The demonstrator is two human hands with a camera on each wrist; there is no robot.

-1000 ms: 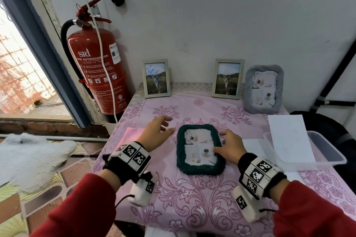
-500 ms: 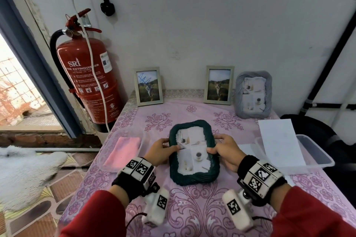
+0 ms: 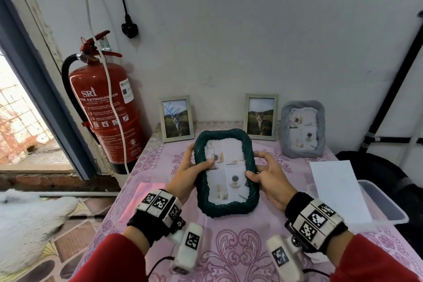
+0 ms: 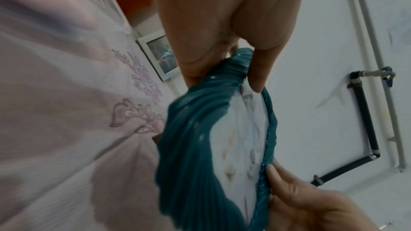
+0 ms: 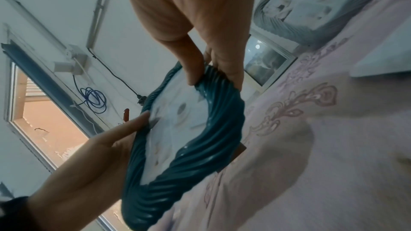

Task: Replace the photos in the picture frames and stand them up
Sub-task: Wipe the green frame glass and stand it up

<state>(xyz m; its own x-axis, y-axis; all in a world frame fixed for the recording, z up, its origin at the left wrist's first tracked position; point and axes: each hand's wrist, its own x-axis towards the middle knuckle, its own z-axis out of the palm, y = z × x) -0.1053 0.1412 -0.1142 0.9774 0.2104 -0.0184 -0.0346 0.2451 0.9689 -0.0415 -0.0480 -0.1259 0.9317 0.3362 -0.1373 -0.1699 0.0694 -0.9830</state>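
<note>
Green frame [image 3: 226, 174] lifted off table; three frames standing behind.

Home room, floral tablecloth [image 3: 229, 247], framed cat photos [image 3: 176, 118], wall extinguisher [image 3: 107, 110]

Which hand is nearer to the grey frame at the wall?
Right. The right hand grips the green frame on the side toward the grey frame; the left hand grips the far side.

sleeves [image 3: 375, 263]: red | wristbands [image 3: 158, 206]: black, white blocks, black square-code markers | 2 white wrist cameras [image 3: 188, 247]
</note>
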